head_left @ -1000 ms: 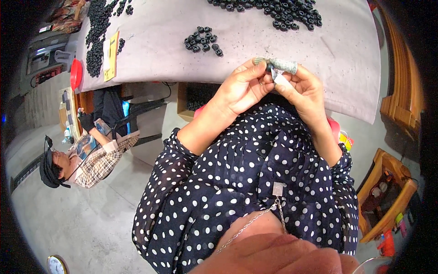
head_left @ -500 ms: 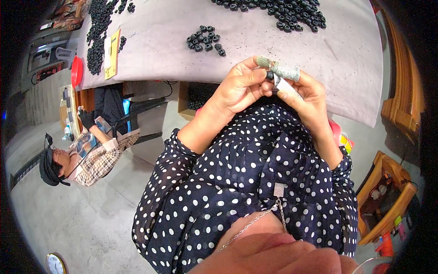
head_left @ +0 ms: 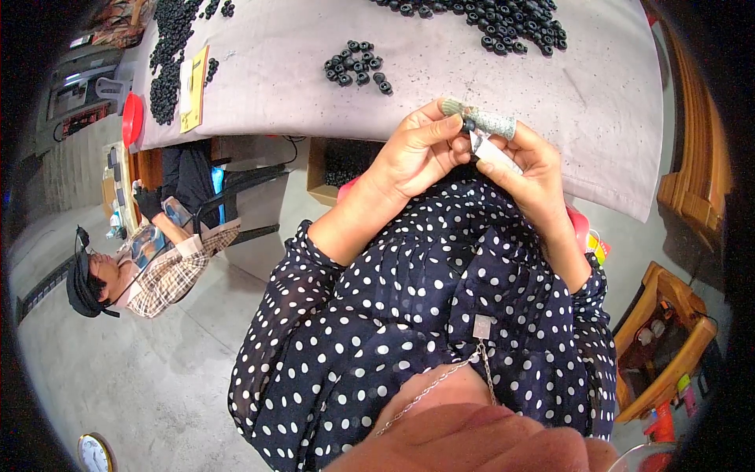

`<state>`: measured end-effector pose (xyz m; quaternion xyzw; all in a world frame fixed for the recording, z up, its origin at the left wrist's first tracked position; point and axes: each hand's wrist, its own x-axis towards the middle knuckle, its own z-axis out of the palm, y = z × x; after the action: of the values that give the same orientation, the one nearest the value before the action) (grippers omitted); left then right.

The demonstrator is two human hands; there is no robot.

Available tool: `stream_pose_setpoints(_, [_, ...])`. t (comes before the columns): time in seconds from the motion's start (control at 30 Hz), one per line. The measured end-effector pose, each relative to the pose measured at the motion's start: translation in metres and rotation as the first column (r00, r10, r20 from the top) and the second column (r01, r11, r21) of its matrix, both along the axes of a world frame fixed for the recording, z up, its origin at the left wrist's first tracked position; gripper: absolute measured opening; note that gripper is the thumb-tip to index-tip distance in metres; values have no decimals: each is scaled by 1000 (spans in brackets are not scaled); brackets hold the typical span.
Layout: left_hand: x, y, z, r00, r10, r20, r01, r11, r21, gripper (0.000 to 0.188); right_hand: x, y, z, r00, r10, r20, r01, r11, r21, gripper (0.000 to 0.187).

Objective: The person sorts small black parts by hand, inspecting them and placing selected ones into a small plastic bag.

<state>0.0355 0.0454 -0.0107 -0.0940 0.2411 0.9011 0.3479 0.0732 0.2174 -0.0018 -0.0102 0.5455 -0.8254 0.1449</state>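
Note:
My left hand (head_left: pixel 417 149) pinches a small black ring-like part (head_left: pixel 469 125) between thumb and fingers, just past the table's near edge. In my right hand (head_left: pixel 535 161) is a flat, pale blade (head_left: pixel 497 153), its narrow end against or very close to the black part. Worn fabric sleeves cover both index fingers, a greenish one (head_left: pixel 453 107) on the left and a speckled grey one (head_left: pixel 495 123) on the right. On the cloth ahead lies a small cluster of similar black parts (head_left: pixel 346 64).
A bigger pile of black parts (head_left: pixel 503 27) is at the far right of the pale tablecloth (head_left: pixel 267 86). More heap up at the left (head_left: pixel 167 86), near a yellow card (head_left: pixel 194 94) and a red dish (head_left: pixel 133 118). Below stands a cardboard box (head_left: pixel 318 177). A person (head_left: pixel 169 275) sits at left.
The black part has turned slightly in my left fingers, and the blade has shifted a little against it. Both hands stay in nearly the same place.

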Motion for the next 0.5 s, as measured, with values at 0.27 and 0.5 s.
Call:
stream_pose_setpoints(0.27, [4, 0, 0, 999, 54, -6, -54, 994, -91, 10, -1, 0, -2, 999, 26, 20, -25, 998, -59, 36])
stream_pose_setpoints(0.5, [5, 0, 1, 999, 48, 5, -48, 997, -54, 10, 1, -1, -1, 1000, 3, -17, -3, 1000, -3, 34])
